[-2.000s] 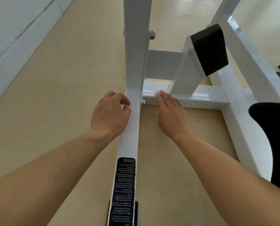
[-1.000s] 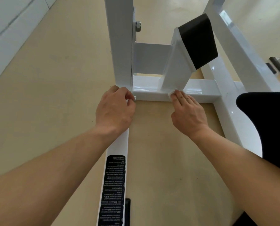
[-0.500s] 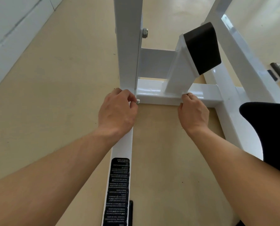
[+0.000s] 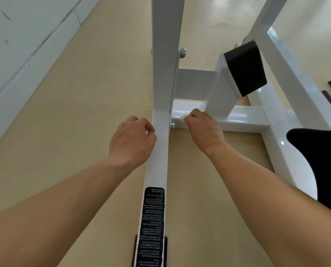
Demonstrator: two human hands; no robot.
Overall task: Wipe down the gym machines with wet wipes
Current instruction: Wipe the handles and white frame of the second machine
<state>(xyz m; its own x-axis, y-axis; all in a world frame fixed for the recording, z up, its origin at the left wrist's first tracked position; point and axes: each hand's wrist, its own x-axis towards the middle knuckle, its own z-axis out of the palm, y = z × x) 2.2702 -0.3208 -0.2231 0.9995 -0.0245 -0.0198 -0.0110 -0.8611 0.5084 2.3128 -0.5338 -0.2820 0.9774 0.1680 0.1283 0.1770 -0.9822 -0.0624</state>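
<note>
Along the bottom centre of the frame, a black label [image 4: 153, 224] with small white print lies on the white floor rail [image 4: 157, 166] of the gym machine [image 4: 282, 149], and both bare forearms reach up from the lower corners. Just left of that rail the left hand [image 4: 130, 143] rests with its fingers loosely curled, holding nothing; half a second ago it sat right at the foot of the post, and now it is a little back from it. At mid-frame the right hand [image 4: 203, 130] pinches the wet wipe [image 4: 184, 118] against the cross bar [image 4: 243, 120]. Only a small white edge of the wipe shows past the fingertips, so it seems bunched rather than spread. This hand has slid left along the bar, from the base of the slanted strut [image 4: 221, 97] to just beside the bolt [image 4: 172, 125] at the post joint. Beyond, the upright post [image 4: 166, 54] rises out of the top of the frame, with a black pad [image 4: 244, 68] capping the strut at upper right. A dark garment [image 4: 322, 166] fills the right edge, and the beige floor [image 4: 95, 97] runs to a pale wall [image 4: 25, 35] at upper left.
</note>
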